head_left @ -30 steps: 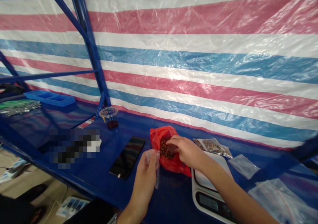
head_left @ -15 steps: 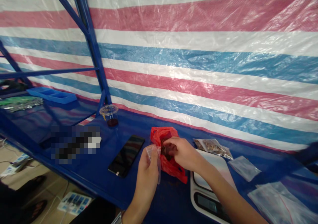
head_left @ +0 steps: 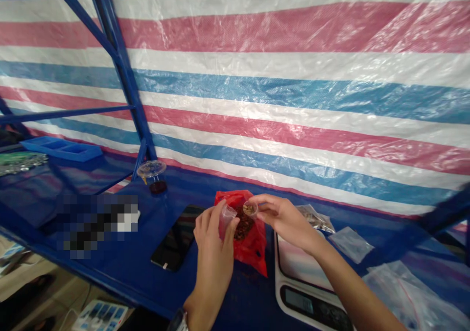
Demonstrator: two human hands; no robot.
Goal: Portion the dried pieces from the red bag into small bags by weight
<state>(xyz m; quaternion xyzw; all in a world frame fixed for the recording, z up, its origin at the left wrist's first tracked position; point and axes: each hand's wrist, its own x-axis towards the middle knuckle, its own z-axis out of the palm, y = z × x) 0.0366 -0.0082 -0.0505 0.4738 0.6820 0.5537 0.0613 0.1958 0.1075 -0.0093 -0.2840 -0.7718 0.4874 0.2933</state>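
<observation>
My right hand (head_left: 282, 218) pinches a small clear cup (head_left: 250, 209) by its side, with some brownish bits in it. It is held over a red plastic bag (head_left: 253, 250), which lies open with dark brown dried bits (head_left: 242, 227) inside. Just left of the cup, my left hand (head_left: 214, 238) grips a small clear plastic bag (head_left: 227, 214), its mouth turned toward the cup. To the right of the red bag stands a white kitchen scale (head_left: 303, 267); my right forearm passes over part of it.
Left of my hands lies a black phone (head_left: 172, 245). Behind it stands a lidded clear cup (head_left: 156, 179) with dark liquid. A filled bag (head_left: 317, 218) and clear bags (head_left: 400, 292) lie on the right. A blue frame post (head_left: 127, 76) rises at left.
My right hand has come up out of the red bag, holding the small cup with bits in it. My left hand has opened out the clear bag's mouth beside it.
</observation>
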